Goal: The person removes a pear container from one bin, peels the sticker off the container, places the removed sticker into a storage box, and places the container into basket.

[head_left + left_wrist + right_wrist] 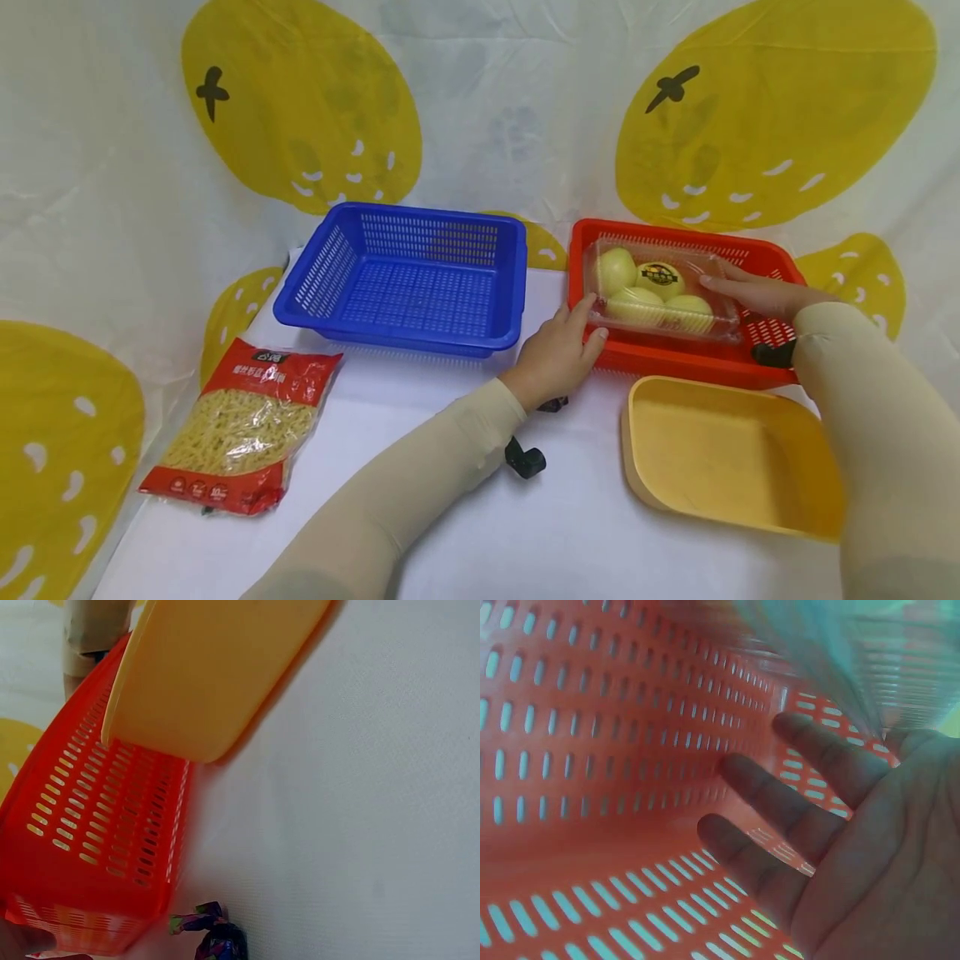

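Note:
A clear plastic pack of pale yellow-green fruit (660, 292) with a dark label lies over the red basket (675, 360). My left hand (553, 354) is at the basket's front left corner, its fingertips right at the pack's left end. At the pack's other end, my right hand (765, 293) reaches over the basket with a digit lying on the clear lid. The right wrist view shows that hand's fingers (757, 791) spread inside the basket, below the blurred clear plastic. Only a bit of my left hand shows in the left wrist view.
Left of the red basket stands a blue basket (420, 292). A yellow bin (705, 442) sits close in front of the red one. At far left lies a red-and-clear bag of yellow pasta-like pieces (240, 425). A small dark shiny wrapped item (221, 941) lies near the red basket.

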The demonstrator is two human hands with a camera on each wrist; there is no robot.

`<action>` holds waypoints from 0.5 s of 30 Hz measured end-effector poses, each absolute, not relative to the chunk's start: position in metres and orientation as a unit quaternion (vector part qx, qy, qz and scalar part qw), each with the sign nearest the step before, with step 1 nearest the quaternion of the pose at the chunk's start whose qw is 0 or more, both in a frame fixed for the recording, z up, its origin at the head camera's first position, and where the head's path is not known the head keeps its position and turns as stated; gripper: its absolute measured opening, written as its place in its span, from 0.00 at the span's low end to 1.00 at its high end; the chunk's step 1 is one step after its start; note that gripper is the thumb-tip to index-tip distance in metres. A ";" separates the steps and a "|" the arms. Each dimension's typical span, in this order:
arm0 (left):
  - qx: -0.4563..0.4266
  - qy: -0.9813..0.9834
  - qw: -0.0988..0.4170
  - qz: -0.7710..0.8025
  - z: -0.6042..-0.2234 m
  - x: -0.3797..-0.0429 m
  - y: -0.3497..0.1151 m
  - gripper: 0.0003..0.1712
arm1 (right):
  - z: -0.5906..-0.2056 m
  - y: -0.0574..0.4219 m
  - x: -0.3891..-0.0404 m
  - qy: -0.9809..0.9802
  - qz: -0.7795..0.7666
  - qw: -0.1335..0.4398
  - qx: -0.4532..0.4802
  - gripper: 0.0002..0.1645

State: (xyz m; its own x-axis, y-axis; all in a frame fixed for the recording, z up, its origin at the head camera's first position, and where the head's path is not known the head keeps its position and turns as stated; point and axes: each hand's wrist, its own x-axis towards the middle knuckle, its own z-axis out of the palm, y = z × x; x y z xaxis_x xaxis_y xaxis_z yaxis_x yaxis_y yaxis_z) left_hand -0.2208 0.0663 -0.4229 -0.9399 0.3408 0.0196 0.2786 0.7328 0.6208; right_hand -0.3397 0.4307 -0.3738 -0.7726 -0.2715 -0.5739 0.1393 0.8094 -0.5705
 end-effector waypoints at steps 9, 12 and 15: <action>0.184 0.929 0.045 0.318 -0.425 -0.223 0.066 0.38 | -0.384 0.438 -0.339 0.891 -0.339 0.297 -0.049 0.58; 0.185 0.929 0.045 0.316 -0.425 -0.224 0.065 0.38 | -0.386 0.441 -0.339 0.889 -0.359 0.279 -0.055 0.57; 0.183 0.930 0.046 0.317 -0.424 -0.224 0.065 0.38 | -0.386 0.442 -0.340 0.879 -0.389 0.270 -0.062 0.55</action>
State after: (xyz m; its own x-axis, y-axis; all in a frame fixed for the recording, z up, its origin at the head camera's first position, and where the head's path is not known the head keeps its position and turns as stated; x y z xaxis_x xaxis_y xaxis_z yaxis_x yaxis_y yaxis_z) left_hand -0.2239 0.0650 -0.4239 -0.9289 0.3690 0.0311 0.3111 0.7321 0.6060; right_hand -0.3400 0.4415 -0.3864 -0.8467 -0.3184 -0.4263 0.1020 0.6893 -0.7172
